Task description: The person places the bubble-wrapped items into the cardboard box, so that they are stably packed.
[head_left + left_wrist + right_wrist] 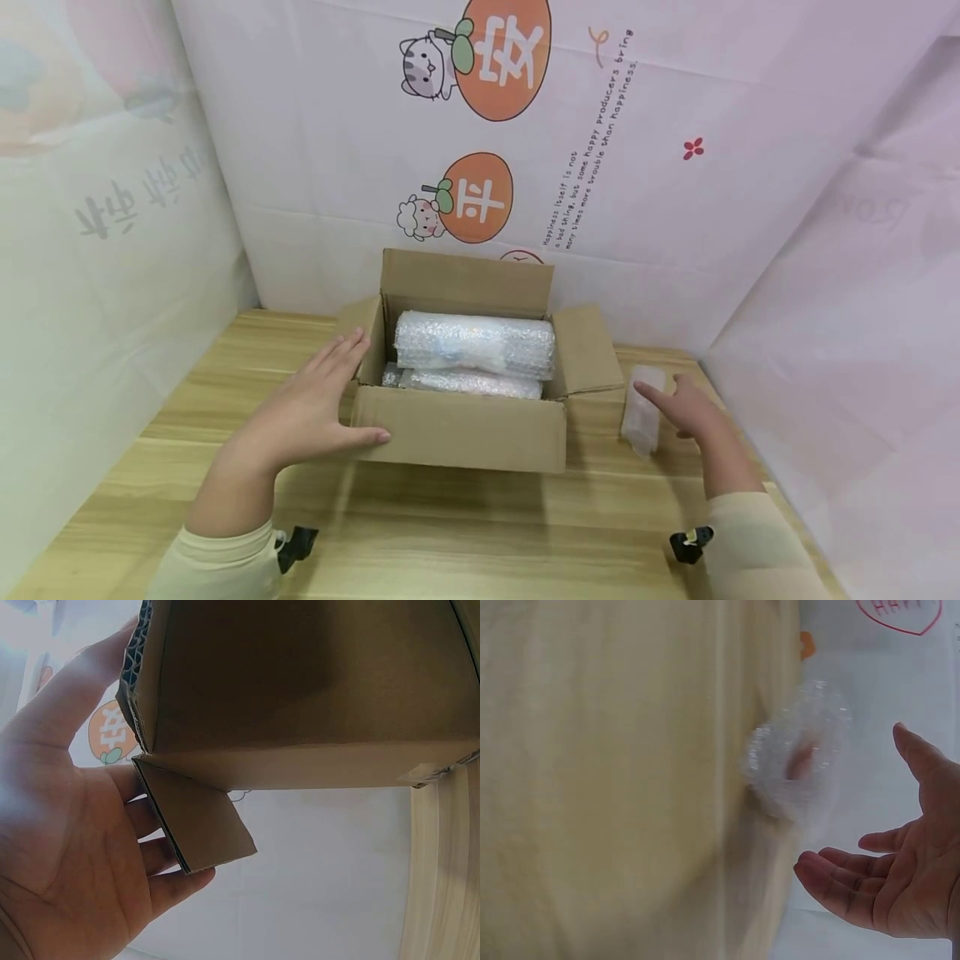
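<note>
An open cardboard box stands on the table with its flaps folded out. Inside lie bubble-wrapped rolls, the upper roll on top of another. My left hand spreads at the box's left side, thumb by the front flap and straight fingers along the outside of the left side flap. To the right of the box is a small bubble-wrapped bundle, also in the right wrist view as a clear wrapped bundle. My right hand hovers over its right side, thumb and fingers apart, holding nothing.
White printed cloth hangs behind the wooden table and on both sides. Close to the right hand is the right cloth wall. A black wrist camera sits at each sleeve.
</note>
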`<act>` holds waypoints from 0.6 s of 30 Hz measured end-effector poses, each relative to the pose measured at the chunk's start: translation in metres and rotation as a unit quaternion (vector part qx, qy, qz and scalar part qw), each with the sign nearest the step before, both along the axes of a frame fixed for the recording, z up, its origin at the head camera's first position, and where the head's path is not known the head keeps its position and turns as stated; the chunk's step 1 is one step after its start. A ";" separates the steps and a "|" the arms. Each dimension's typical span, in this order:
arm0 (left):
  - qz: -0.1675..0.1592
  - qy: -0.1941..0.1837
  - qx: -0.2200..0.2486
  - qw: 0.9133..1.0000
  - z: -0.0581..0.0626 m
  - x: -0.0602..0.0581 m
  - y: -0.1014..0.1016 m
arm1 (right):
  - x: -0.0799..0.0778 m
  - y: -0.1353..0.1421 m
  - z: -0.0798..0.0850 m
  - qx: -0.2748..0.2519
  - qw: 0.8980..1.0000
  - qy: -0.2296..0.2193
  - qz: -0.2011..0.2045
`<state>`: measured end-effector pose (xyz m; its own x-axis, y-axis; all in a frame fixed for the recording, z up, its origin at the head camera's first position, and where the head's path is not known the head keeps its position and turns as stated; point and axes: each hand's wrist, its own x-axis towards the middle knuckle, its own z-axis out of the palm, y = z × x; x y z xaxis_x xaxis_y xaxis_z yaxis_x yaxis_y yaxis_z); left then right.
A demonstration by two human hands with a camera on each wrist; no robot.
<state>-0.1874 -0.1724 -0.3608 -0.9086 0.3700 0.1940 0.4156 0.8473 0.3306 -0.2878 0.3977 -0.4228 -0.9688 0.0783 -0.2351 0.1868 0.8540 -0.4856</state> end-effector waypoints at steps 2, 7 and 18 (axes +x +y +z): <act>0.001 -0.001 -0.001 1.000 0.000 0.000 0.000 | 0.001 -0.001 -0.006 -0.003 1.000 -0.011 -0.003; 0.003 -0.001 0.000 1.000 -0.001 0.000 0.000 | 0.001 -0.005 -0.013 -0.026 0.999 -0.030 -0.009; 0.001 0.006 -0.004 1.000 -0.002 -0.001 -0.001 | -0.005 -0.003 -0.024 -0.046 0.998 -0.032 -0.014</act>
<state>-0.1883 -0.1730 -0.3627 -0.9070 0.3699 0.2015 0.4178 0.8505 0.3194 -0.2927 0.3945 -0.4469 -0.9495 0.0797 -0.3034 0.2424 0.8004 -0.5482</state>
